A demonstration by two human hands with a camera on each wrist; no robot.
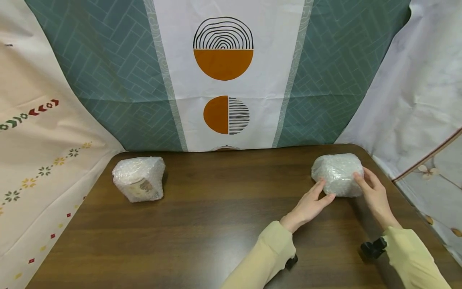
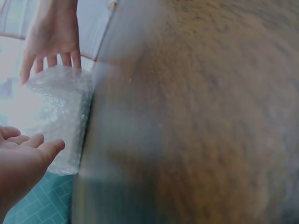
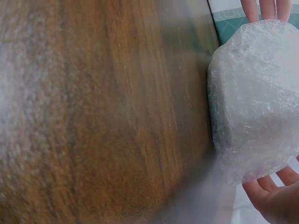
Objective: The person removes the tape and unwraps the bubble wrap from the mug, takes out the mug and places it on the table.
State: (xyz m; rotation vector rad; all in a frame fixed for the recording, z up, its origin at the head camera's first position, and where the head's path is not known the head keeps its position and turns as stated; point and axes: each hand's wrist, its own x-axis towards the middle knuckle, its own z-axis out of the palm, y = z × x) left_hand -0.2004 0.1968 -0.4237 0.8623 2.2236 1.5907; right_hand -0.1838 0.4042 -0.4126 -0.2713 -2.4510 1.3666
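A package in bubble wrap (image 1: 337,173) sits on the table at the far right, between both hands. My left hand (image 1: 308,206) is at its near left side, fingers extended, fingertips right at the wrap. At its right side is my right hand (image 1: 377,196), fingers fairly straight, with fingertips against the wrap. In the left wrist view the left palm (image 2: 21,165) faces the package, its fingers lightly bent. The right wrist view shows the right hand's fingers (image 3: 266,184) at the lower edge of the wrap (image 3: 257,102). What is inside this package is hidden.
A second bubble-wrapped package (image 1: 140,180) stands at the far left of the brown wooden table (image 1: 202,224); a printed patch shows through its wrap. Patterned cloths hang behind the table (image 1: 325,72) and along both sides. Dark devices are strapped at both wrists.
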